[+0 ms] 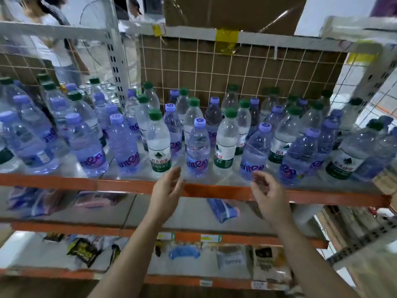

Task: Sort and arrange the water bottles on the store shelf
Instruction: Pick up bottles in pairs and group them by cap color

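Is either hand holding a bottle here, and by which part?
Nothing is held. The left hand and right hand are both empty, fingers relaxed, just short of the front-row bottles.

I observe a shop. Orange-edged shelving (214, 191) carries mixed water bottles (159, 143) in rows. Price tags (211, 238) line the lower shelf edge above packaged goods (83, 251).

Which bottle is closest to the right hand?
The purple-capped front bottle just above the right hand; the green-capped bottle left of it stands farther.
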